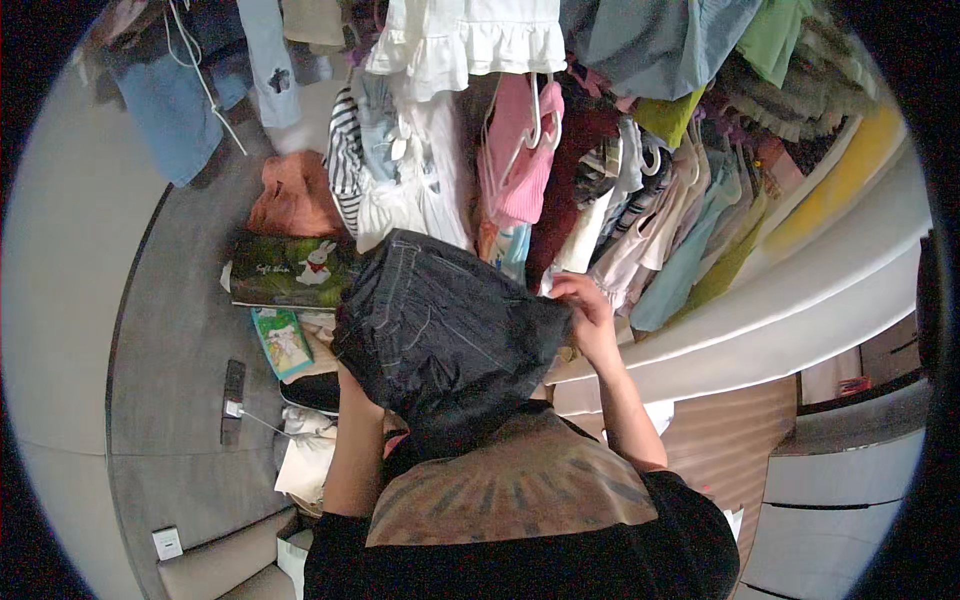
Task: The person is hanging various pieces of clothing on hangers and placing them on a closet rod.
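Observation:
A dark denim garment with pale stitching is spread out in front of my chest. My right hand grips its right edge between thumb and fingers. On the other side, my left forearm runs up under the cloth, which hides my left hand, so its grasp does not show. Just beyond the denim hang a pink ribbed top and a white garment on the rack. A dark package printed with a white rabbit lies left of the denim.
Many children's clothes hang on hangers ahead, with a white ruffled garment nearest overhead. White fabric curves along the right. At left, a charging cable leaves a wall socket. A drawer unit stands at lower right.

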Motion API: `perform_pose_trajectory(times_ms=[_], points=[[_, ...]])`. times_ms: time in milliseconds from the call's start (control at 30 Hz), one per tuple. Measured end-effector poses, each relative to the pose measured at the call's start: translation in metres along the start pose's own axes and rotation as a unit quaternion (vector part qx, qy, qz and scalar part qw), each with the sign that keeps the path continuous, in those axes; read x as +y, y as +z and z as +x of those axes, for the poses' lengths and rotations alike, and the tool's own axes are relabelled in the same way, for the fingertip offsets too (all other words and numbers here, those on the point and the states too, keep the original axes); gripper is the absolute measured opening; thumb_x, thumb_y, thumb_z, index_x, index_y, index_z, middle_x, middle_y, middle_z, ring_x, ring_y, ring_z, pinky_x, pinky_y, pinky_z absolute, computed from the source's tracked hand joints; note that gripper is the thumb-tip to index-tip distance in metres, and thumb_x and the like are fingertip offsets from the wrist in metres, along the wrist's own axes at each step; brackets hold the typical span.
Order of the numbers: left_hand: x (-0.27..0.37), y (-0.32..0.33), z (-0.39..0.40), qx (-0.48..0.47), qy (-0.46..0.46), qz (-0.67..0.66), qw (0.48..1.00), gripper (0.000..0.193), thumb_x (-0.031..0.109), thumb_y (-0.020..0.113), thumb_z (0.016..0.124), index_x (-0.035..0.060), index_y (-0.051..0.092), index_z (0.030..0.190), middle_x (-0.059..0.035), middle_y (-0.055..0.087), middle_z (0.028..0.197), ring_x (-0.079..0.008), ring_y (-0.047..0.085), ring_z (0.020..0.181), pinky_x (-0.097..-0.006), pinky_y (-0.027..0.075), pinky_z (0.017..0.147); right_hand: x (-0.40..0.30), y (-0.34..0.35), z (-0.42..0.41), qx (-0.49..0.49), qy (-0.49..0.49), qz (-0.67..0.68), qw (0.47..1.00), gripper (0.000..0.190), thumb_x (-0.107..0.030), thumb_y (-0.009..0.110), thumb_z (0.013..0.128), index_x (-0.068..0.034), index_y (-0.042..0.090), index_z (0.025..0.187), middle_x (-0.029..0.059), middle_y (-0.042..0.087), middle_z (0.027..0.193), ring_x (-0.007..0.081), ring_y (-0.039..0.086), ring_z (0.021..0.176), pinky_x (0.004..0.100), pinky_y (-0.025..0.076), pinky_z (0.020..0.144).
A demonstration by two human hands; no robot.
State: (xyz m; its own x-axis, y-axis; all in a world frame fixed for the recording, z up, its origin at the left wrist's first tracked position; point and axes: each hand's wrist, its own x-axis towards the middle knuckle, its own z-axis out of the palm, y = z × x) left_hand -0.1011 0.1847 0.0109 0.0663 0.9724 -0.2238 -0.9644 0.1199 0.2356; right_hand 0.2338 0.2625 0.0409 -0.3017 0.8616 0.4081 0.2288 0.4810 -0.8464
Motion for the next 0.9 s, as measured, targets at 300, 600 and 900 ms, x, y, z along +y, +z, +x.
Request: perform_pose_trajectory(times_ms=[300,600,900], points=[[-0.025,0.060,0.010,-0.036,-0.097,0.051,0.993,0.045,0.023,0.046,0.095,-0.0001,0.048,0.133,-0.0165,0.055,0.132,-0.0291,0.054,0.119,-0.0426,0.043,0.104,-0.060,0.071,0.020,-0.099,-0.054,-0.024,0.993,0.082,-0.023,0.075,0.083,-0.009,0.028,0.149,0.0095,0.039,0.143,0.0217,0.044,0.120,0.0343,0.040,0.099],[0.031,0.040,-0.009,0.109,0.037,0.219,0.969,0.041,0.019,0.063,0.078,-0.0012,0.059,0.113,-0.0132,0.064,0.113,-0.0282,0.064,0.098,-0.0373,0.052,0.089,-0.052,0.069,0.047,-0.076,0.076,0.227,0.968,0.042,0.010,0.056,0.074,-0.005,0.050,0.112,-0.0022,0.052,0.102,0.0056,0.051,0.091,0.0207,0.042,0.078],[0.117,-0.009,-0.045,0.104,0.233,0.241,0.936,0.059,0.042,0.064,0.088,0.0004,0.052,0.129,-0.0143,0.059,0.125,-0.0309,0.058,0.110,-0.0428,0.047,0.095,-0.069,0.035,0.073,0.032,0.101,0.448,0.888,0.036,0.011,0.047,0.077,-0.007,0.054,0.107,-0.0021,0.054,0.088,0.0082,0.051,0.082,0.0216,0.041,0.075]])
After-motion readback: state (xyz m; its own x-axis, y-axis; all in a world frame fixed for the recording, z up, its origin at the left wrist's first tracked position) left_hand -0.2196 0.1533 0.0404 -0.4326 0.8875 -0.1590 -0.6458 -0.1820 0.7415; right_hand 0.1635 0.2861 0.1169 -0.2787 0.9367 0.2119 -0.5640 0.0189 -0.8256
